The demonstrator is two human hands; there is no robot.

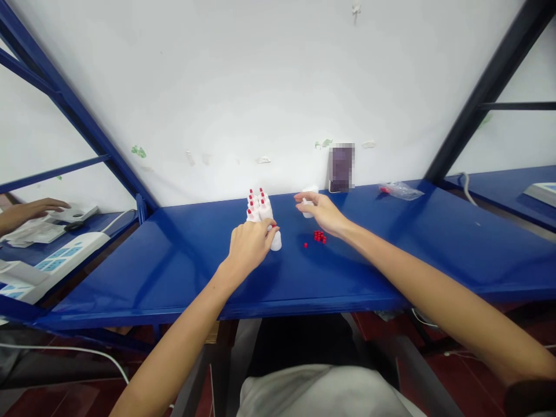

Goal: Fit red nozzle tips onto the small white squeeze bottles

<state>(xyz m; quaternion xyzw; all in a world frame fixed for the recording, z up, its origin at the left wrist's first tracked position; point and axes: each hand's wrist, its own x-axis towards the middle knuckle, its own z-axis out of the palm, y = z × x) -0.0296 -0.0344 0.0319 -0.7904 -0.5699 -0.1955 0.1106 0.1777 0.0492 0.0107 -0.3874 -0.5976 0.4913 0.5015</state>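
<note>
My left hand (251,246) pinches the red tip of a white bottle (275,241) that stands on the blue table (186,260). Just behind it are several white bottles with red caps (263,207), grouped in rows. To the right, my right hand (324,213) has its fingers around a white bottle (308,209), partly hidden by them. Nearer the front, below that hand, lies a small pile of red caps (320,236), and a single red cap (306,245) sits apart to its left.
A dark phone-like object (341,168) leans on the wall behind. A clear plastic bag (402,190) with something red lies at the back right. At far left, another person's hand (37,213) is beside a white power strip (61,260) on a neighbouring table.
</note>
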